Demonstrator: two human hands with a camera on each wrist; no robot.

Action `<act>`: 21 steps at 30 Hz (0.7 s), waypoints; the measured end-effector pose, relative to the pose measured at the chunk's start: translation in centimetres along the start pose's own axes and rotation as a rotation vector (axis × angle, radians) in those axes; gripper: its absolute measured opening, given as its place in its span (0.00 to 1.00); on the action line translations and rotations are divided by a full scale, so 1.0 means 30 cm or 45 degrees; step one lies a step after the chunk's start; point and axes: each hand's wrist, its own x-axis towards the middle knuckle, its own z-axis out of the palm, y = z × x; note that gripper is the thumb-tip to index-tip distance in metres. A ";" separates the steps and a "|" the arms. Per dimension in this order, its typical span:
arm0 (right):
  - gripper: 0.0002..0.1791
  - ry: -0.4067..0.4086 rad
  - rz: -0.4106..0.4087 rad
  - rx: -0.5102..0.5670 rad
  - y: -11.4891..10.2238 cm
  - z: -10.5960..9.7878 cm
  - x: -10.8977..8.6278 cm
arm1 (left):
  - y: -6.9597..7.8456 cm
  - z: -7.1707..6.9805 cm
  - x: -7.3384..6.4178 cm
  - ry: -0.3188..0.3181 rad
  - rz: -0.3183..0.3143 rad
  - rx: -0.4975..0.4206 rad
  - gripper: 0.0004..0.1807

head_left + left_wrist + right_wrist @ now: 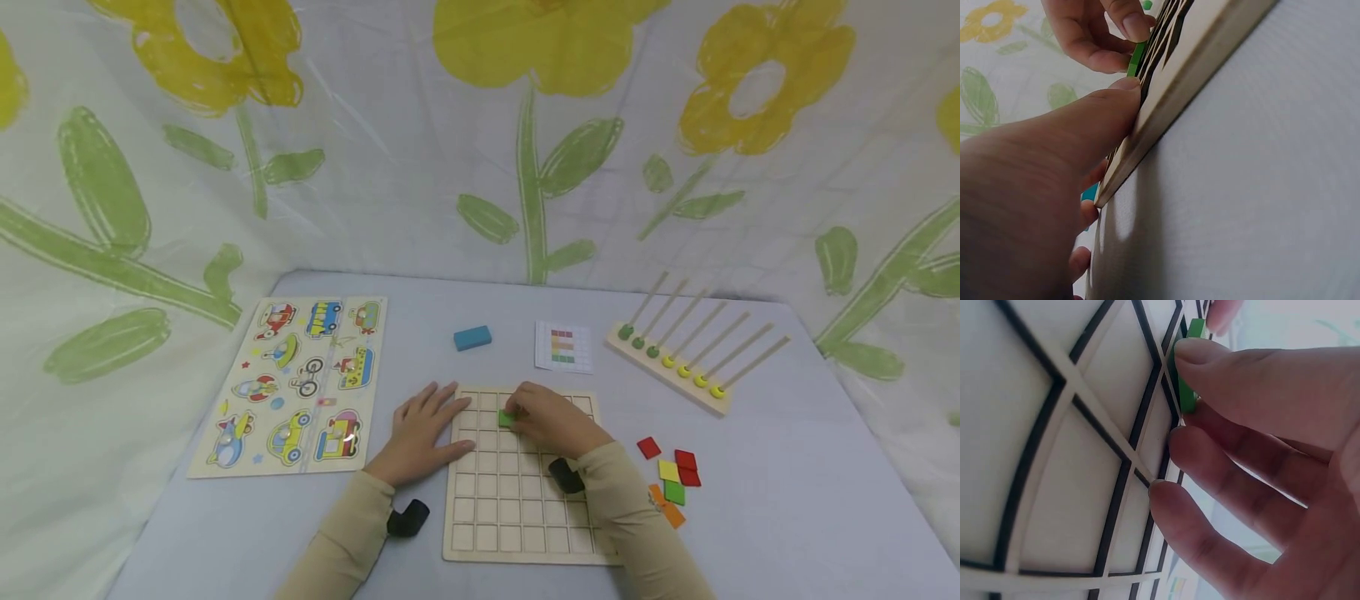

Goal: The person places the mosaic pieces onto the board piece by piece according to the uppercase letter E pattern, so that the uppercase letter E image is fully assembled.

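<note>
A wooden grid board (486, 510) lies flat on the table in the head view. My right hand (555, 421) is over its upper part and pinches a green square tile (506, 419) between thumb and fingers. The right wrist view has the tile (1187, 397) tilted on edge at the grid, two other fingertips resting on the grid lines. My left hand (422, 437) spreads along the board's left edge, thumb and fingertips on the rim. In the left wrist view, the left thumb (1104, 112) lies close below the green tile (1133, 67).
Loose red, yellow, green and orange tiles (668, 471) lie right of the board. Behind it are a blue block (472, 337) and a printed pattern card (564, 347). A vehicle puzzle (288, 387) sits at left, a bead-peg stand (667, 371) at back right.
</note>
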 end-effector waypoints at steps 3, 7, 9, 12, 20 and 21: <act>0.08 -0.007 0.013 -0.006 -0.003 -0.001 -0.003 | 0.000 -0.002 0.000 -0.011 -0.008 -0.001 0.37; 0.08 0.005 0.002 -0.032 -0.002 0.001 -0.006 | -0.001 -0.002 0.000 -0.012 -0.011 0.000 0.37; 0.08 0.018 -0.016 -0.042 0.000 0.002 -0.007 | -0.002 -0.002 0.001 -0.011 -0.012 0.004 0.37; 0.08 0.038 -0.046 -0.059 0.005 0.005 -0.007 | -0.002 -0.002 0.000 -0.010 -0.012 0.009 0.37; 0.09 0.043 -0.050 -0.062 -0.002 0.008 -0.008 | -0.001 -0.002 0.001 0.002 0.002 0.000 0.37; 0.09 0.043 -0.047 -0.067 -0.003 0.008 -0.007 | -0.001 -0.002 0.001 0.005 0.004 -0.001 0.37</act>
